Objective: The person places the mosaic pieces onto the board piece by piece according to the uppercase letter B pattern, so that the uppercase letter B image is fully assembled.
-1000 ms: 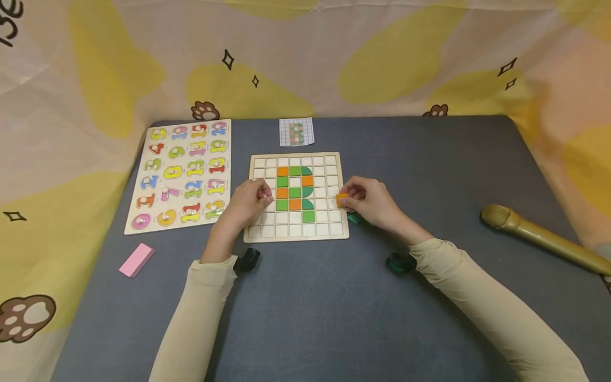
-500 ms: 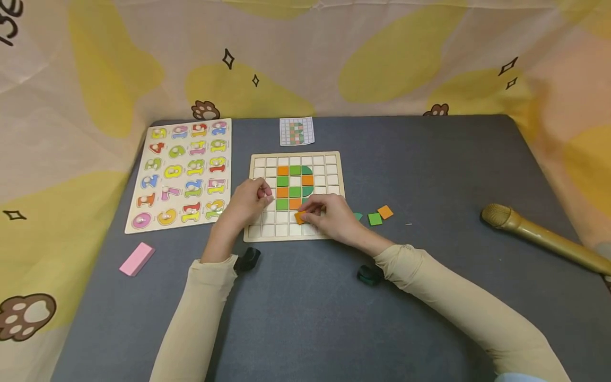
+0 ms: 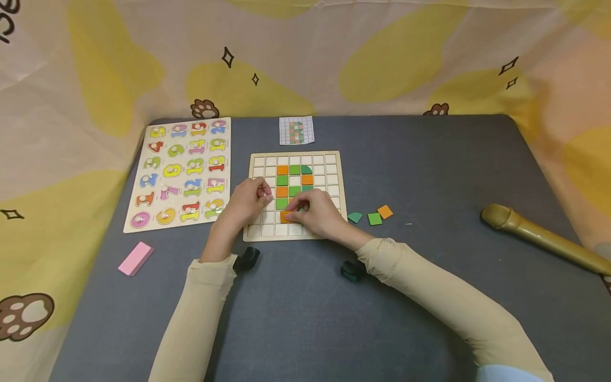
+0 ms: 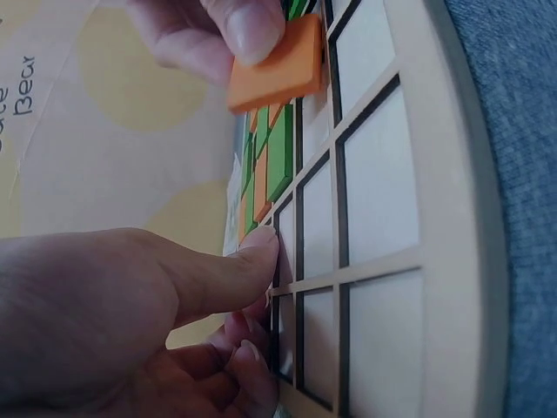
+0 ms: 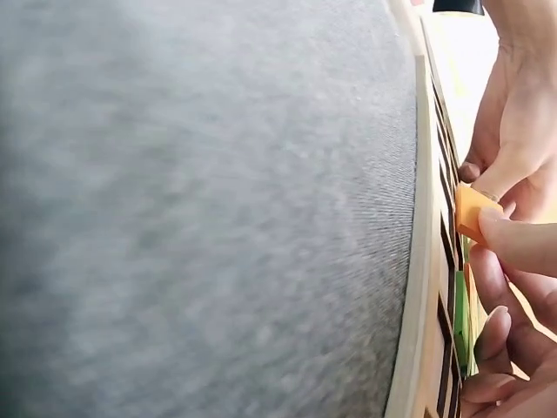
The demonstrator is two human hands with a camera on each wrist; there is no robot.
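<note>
My right hand [image 3: 317,212] pinches an orange square tile [image 3: 284,217] between thumb and fingers, over the lower rows of the wooden grid board [image 3: 336,233]. In the left wrist view that orange tile [image 4: 291,74] is tilted just above the grid. Green, orange and dark green tiles, one a green square [image 3: 282,203], fill several cells at the board's middle; the right hand hides some. My left hand [image 3: 246,200] rests on the board's left side, loosely curled, with its thumb [image 4: 257,261] touching the grid and no tile in it.
A dark green quarter-round tile [image 3: 355,217], a green tile [image 3: 374,218] and an orange tile [image 3: 384,211] lie right of the board. Behind it is a pattern card [image 3: 296,131]. A number puzzle [image 3: 224,175] and pink block [image 3: 136,259] lie left, a gold microphone [image 3: 534,231] far right.
My right hand has carried the orange tile leftward from the board's right edge to its lower middle-left, uncovering the loose tiles on the right. The left hand has stayed in place.
</note>
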